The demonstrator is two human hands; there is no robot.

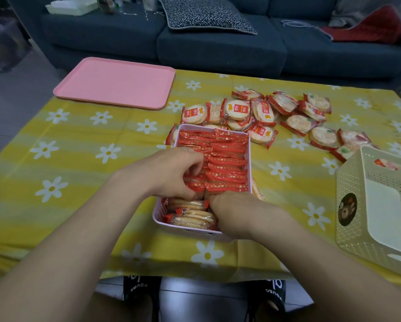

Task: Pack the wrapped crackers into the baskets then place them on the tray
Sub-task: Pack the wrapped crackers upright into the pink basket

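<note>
A pink basket (248, 145) stands in the middle of the table, packed with several red-wrapped crackers (227, 161) set on edge. My left hand (169, 173) reaches into its left side, fingers curled round upright packets. My right hand (235, 212) is at the basket's near right corner, fingers curled down among the packets there; its fingertips are hidden. Several loose wrapped crackers (262, 112) lie in a heap behind and to the right of the basket. A cream basket (352, 182) stands at the right edge with one packet (386, 164) inside. The pink tray (116, 82) lies bare at the far left.
A yellow tablecloth with white daisies (78, 159) covers the table. A dark blue sofa (218, 43) with a patterned cushion (206, 13) and a red cloth (371, 26) runs behind it. My feet in black slippers (141, 291) show under the near edge.
</note>
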